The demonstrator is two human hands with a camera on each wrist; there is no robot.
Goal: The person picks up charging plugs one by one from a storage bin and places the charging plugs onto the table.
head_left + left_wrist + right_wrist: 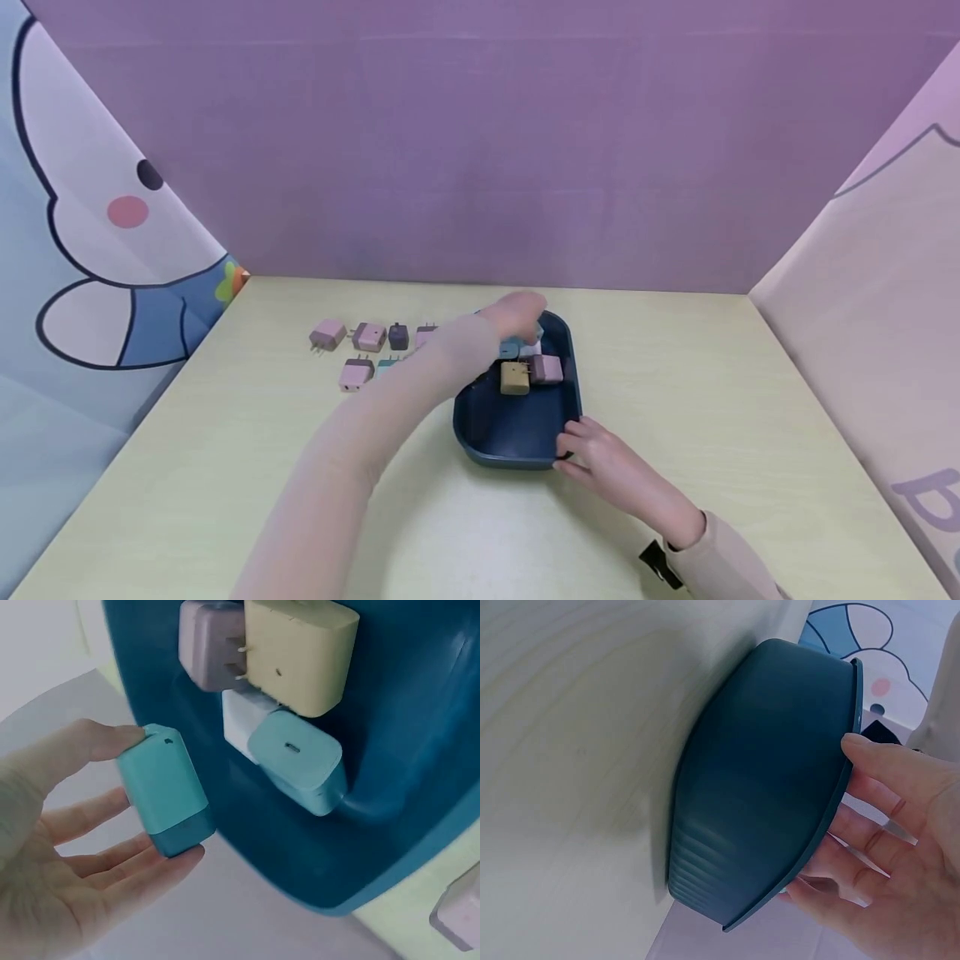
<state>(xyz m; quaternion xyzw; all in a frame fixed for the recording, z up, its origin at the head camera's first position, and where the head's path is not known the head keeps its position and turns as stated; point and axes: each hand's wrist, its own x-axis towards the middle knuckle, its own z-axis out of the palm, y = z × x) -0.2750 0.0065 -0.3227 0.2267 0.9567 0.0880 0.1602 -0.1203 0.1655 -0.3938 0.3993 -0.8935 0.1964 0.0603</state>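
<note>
My left hand (517, 312) is over the far end of a dark blue plastic bin (517, 429). In the left wrist view, its thumb and fingers pinch a teal charger plug (163, 784) with a darker blue end, just by the bin's rim. Inside the bin are a yellow charger plug (300, 656), a pink-and-mauve one (210, 645), a light blue one (296, 757) and a white block (244, 716) partly hidden behind it. My right hand (892, 825) holds the rim at the near right corner, thumb outside and fingers over the inner side.
Left of the bin, several charger plugs lie in two rows on the pale table (750, 433), among them a pink one (327, 334), a dark one (398, 337) and another pink one (356, 374). My left forearm hides part of them. A purple wall (480, 150) stands behind.
</note>
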